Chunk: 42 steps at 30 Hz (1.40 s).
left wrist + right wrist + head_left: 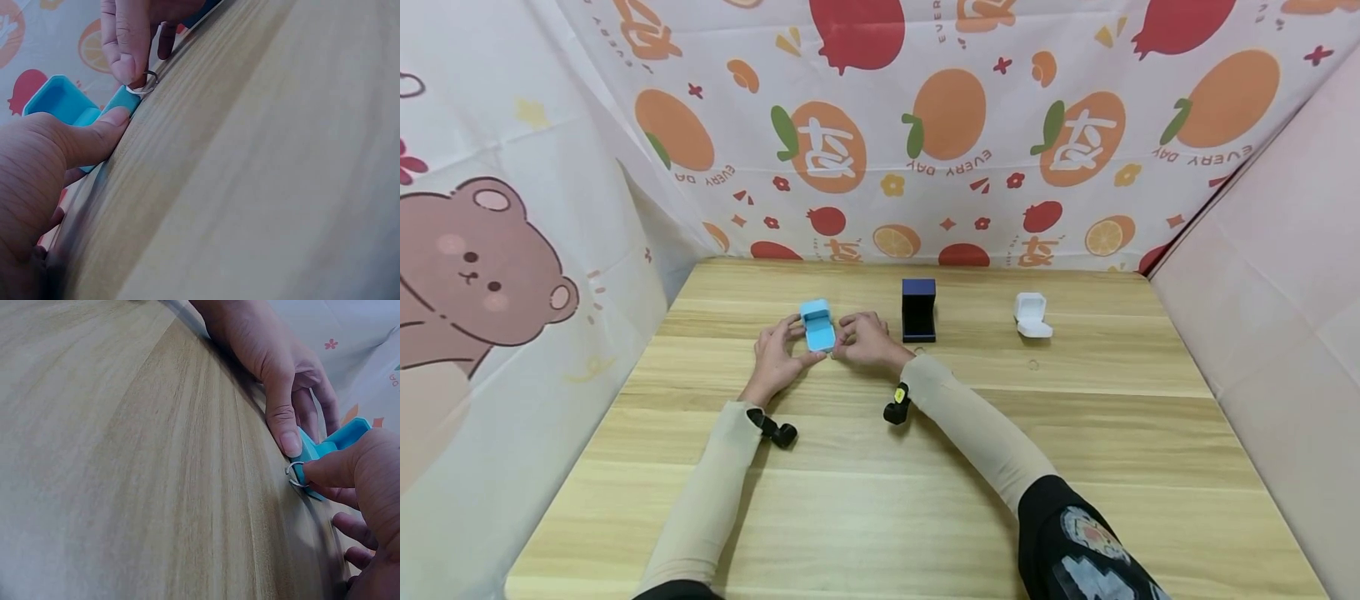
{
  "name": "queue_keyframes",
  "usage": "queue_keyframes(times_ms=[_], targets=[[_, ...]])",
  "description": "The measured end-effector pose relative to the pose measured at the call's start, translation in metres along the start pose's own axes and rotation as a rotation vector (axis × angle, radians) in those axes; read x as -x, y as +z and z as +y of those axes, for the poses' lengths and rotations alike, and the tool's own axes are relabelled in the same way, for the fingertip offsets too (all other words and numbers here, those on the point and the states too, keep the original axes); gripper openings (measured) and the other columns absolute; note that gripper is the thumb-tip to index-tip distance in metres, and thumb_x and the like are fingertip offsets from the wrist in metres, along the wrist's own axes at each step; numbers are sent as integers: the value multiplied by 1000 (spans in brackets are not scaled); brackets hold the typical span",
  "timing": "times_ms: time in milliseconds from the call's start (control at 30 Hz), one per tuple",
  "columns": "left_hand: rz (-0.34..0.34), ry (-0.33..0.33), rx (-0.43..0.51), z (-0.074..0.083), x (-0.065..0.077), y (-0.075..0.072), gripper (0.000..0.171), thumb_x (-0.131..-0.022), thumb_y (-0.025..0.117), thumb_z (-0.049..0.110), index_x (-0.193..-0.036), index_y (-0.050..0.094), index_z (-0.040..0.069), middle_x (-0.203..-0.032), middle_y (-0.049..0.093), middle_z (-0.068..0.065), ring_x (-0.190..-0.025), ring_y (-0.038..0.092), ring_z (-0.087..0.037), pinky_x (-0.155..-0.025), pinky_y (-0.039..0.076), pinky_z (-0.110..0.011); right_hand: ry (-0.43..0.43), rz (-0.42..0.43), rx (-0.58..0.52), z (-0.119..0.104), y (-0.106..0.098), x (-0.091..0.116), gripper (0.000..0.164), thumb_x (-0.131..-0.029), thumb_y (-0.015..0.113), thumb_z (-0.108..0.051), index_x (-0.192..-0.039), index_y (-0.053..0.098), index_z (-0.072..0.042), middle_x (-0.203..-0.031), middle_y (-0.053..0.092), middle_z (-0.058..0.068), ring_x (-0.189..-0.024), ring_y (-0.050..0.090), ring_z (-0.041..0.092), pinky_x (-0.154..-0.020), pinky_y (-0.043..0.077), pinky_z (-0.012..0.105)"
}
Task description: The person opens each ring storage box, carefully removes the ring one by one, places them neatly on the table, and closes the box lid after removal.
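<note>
A light blue ring box (819, 332) stands with its lid up on the table's far left part. My left hand (777, 360) holds it, the thumb on its front corner and the fingers along its left side. On the other side, my right hand (867, 340) pinches a silver ring (149, 84) between thumb and finger. In the right wrist view the ring (294, 474) is at the box's front edge, outside the lidded recess. Whether it touches the box I cannot tell.
To the right stand an open dark blue ring box (918, 312) and an open white ring box (1032, 316). Faint rings lie before them, one ring (1033, 365) near the white box. Printed cloth (887, 167) hangs behind the wooden table (865, 517).
</note>
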<state>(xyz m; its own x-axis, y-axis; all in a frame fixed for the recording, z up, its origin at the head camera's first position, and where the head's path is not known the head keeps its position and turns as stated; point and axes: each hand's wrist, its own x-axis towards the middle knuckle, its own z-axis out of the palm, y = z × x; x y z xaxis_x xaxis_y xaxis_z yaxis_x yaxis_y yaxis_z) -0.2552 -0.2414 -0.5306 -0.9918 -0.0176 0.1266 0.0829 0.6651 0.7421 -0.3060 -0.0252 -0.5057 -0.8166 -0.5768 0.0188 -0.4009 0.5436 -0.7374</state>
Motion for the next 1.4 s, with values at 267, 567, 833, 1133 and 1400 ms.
queue_keyframes(times_ms=[267,567,833,1133,1400], targets=[[-2,-5,12,2,0,-1,89,-82,86,31,-155,38,12,-139,65,-17,-132,36,-35,-113,16,-58,7,0,0,0,3,2,14,-92,74,-22,-81,79,-16,-157,48,7,-154,20,35,-122,11,62],[6,-4,14,0,1,0,90,-82,86,30,-155,38,11,-139,65,-17,-130,36,-35,-112,17,-58,38,13,2,0,7,2,14,-90,77,-22,-76,77,-19,-159,46,5,-155,18,34,-123,7,63],[5,-19,24,2,0,0,89,-82,86,30,-155,39,13,-139,65,-16,-130,36,-33,-113,17,-56,41,18,3,1,7,1,14,-88,78,-22,-75,76,-18,-159,46,4,-156,18,32,-123,10,60],[9,4,23,0,0,-1,90,-82,87,29,-155,38,12,-139,65,-17,-130,36,-35,-112,17,-57,21,20,33,0,7,1,15,-87,78,-21,-72,76,-18,-158,47,4,-154,22,34,-119,15,56],[12,1,3,-1,0,0,89,-82,86,29,-155,38,11,-139,65,-17,-127,37,-33,-111,17,-56,12,14,17,1,9,2,13,-86,77,-20,-74,76,-15,-158,46,6,-153,21,36,-119,11,58]])
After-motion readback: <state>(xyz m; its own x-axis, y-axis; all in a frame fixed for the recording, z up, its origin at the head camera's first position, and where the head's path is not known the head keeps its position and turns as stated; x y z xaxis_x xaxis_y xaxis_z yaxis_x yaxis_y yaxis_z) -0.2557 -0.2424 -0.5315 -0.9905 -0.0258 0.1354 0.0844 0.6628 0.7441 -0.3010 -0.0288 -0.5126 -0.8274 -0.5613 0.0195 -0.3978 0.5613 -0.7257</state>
